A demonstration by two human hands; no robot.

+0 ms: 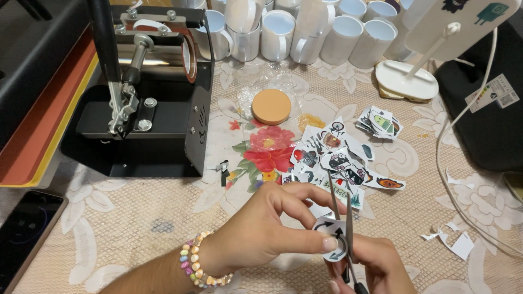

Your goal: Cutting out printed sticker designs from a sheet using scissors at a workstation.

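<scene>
Stickers, a tag and one dark screen on the tabletop

A loose heap of cut-out stickers lies at the centre – white-edged, irregular shapes with red, black and green drawings; a smaller stack sits just to its right, its top one showing a green figure. A round white sticker with black and grey arrows is pinched in the left hand. A rectangular white paper tag with a coloured strip and dark square codes hangs on the white cable at far right. A phone lies at the lower left edge – screen dark.
</scene>
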